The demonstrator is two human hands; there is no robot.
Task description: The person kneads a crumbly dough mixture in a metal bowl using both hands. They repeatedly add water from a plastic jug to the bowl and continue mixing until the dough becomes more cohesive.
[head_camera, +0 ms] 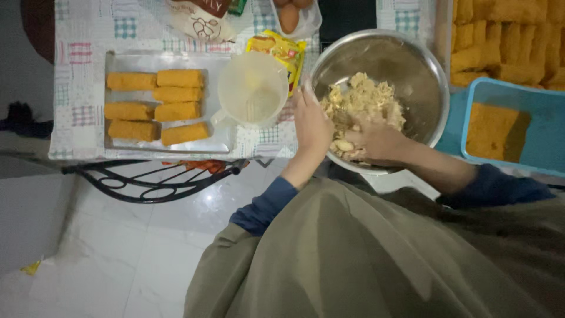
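Hands first: our right hand (376,141) lies curled in the pale crumbly filling (362,100), gripping a lump at the near wall of the round steel bowl (421,73). Our left hand (312,123), fingers extended, rests flat against the bowl's left rim. Just left stands a translucent plastic jug (253,88); beyond it, a metal tray (132,60) of golden breaded rolls (156,109).

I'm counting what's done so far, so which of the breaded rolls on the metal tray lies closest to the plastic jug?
The roll at the tray's near right corner, lying slightly slanted. Its right end almost reaches the plastic jug's base; the other five sit further left or back.
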